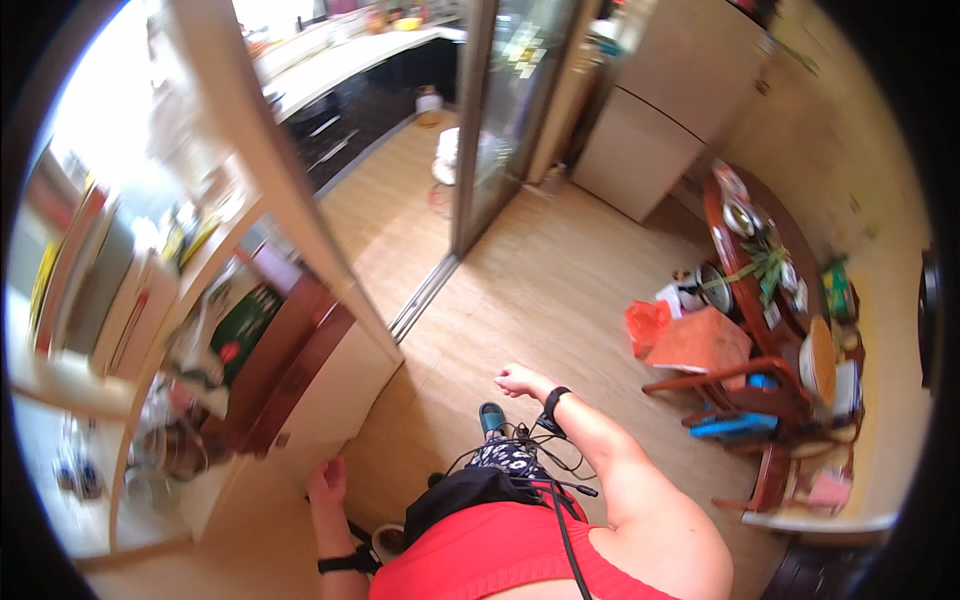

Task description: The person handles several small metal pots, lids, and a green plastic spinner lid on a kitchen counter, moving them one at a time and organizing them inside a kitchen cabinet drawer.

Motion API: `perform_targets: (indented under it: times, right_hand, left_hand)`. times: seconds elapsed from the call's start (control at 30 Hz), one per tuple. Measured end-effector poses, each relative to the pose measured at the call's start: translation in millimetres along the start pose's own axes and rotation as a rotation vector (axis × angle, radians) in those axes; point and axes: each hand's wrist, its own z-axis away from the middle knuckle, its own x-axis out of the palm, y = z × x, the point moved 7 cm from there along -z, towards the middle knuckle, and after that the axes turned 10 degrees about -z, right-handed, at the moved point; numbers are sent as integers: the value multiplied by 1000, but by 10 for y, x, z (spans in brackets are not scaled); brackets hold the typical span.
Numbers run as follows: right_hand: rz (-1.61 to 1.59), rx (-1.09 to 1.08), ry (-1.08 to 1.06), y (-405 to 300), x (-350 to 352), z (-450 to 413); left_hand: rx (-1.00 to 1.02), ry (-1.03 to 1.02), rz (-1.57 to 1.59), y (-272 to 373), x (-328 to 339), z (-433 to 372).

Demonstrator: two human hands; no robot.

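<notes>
My right hand [517, 380] is held over the wood-look floor with its fingers curled and nothing seen in it; a black band is on the wrist. At lower left, my left hand [328, 480] hangs beside the shelf unit, blurred, so its finger position is unclear. Black cables [559, 454] hang at my waist by a black pouch [450, 502]. Below them a green slipper [492, 417] shows on one foot.
A shelf unit [330, 382] packed with books and bags stands left. Ahead, a glass sliding door [499, 135] borders a kitchen counter [337, 64]; a refrigerator [637, 142] is beyond. At right are a cluttered wooden table [802, 225] and a wooden chair [757, 367].
</notes>
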Motion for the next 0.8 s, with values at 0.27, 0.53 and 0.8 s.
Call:
perform_targets:
  times: [0.27, 0.53, 0.8]
  right_hand:
    - [-243, 140, 308, 1349, -1269, 231]
    - [-115, 210, 407, 1224, -1980, 83]
    - [-105, 216, 479, 1045, -2156, -72]
  left_hand:
    - [-93, -213, -301, -603, 2023, 16]
    - [-145, -578, -462, -1355, 4619, 603]
    - [-283, -762, -641, -1885, 5949, 806]
